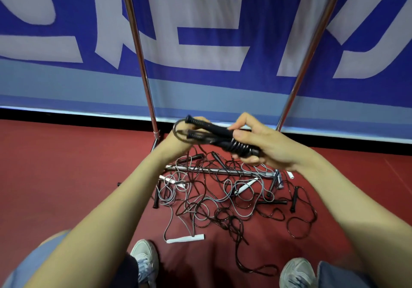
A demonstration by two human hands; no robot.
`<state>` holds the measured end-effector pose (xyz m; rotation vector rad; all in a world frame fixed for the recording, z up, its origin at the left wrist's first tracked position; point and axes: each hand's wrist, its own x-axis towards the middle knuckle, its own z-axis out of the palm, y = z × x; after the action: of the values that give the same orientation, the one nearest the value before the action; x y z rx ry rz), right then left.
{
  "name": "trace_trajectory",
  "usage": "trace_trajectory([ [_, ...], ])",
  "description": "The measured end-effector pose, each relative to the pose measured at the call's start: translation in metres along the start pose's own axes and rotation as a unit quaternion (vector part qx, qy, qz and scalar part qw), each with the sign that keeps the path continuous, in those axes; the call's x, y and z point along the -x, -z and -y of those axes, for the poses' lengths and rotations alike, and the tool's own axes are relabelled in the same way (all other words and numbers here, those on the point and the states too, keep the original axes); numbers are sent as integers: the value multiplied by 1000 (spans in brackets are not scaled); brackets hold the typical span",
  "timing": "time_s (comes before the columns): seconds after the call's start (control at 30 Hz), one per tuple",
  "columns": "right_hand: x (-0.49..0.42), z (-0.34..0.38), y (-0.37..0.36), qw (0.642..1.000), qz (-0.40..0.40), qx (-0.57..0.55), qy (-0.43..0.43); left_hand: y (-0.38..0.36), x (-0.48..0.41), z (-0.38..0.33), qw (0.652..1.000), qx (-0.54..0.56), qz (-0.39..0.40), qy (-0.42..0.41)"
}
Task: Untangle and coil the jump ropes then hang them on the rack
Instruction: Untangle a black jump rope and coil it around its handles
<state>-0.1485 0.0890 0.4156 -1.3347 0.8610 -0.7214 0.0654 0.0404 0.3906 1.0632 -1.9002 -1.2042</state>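
Observation:
I hold a black jump rope (214, 134) in front of me, its two handles side by side with cord wound around them. My left hand (178, 137) grips the handles' left end, where a loop of cord sticks out. My right hand (256, 145) grips the wound right end, thumb on top. Below on the red floor lies a tangled pile of black and grey jump ropes (223, 198) with black and white handles. The chrome rack (139, 49) stands behind it, two uprights rising from its base bar (218, 171).
A blue banner with large white letters (211, 42) hangs behind the rack. One white handle (186, 238) lies close to my left shoe (145, 256); my right shoe (296, 272) is at the bottom right. A black cord trails between my feet.

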Motion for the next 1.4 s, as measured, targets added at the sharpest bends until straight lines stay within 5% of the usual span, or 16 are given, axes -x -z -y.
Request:
trace_trajectory([
  [0.13, 4, -10, 1, 983, 80, 131, -97, 6, 1, -9, 997, 11, 62, 39],
  [0.23, 1, -19, 2, 940, 16, 314, -129, -7, 3, -17, 998, -14, 48, 33],
  [0.37, -4, -24, 6, 889, -73, 447, -68, -20, 7, -29, 1000, -9, -14, 9],
  [0.6, -4, -20, 19, 786, -225, 576, -4, -22, 4, -27, 992, 60, 67, 86],
  [0.73, -2, -14, 12, 749, -251, 612, 42, -25, 2, -25, 989, -23, 79, 124],
  [0.83, -2, -13, 10, 752, -251, 607, 52, -24, -1, -18, 978, -187, -59, 67],
  [0.9, -3, -13, 11, 756, -252, 603, 43, -22, -3, -15, 936, -298, -190, -1],
  [1.0, -6, -16, 9, 767, -254, 588, 39, -27, -2, -17, 920, -273, -269, -86],
  [1.13, -11, -18, 10, 785, -270, 557, 21, -41, 3, -28, 949, -148, -267, -75],
  [1.4, -14, -21, 18, 839, -316, 441, 34, -46, 8, -39, 989, 92, -105, 52],
])
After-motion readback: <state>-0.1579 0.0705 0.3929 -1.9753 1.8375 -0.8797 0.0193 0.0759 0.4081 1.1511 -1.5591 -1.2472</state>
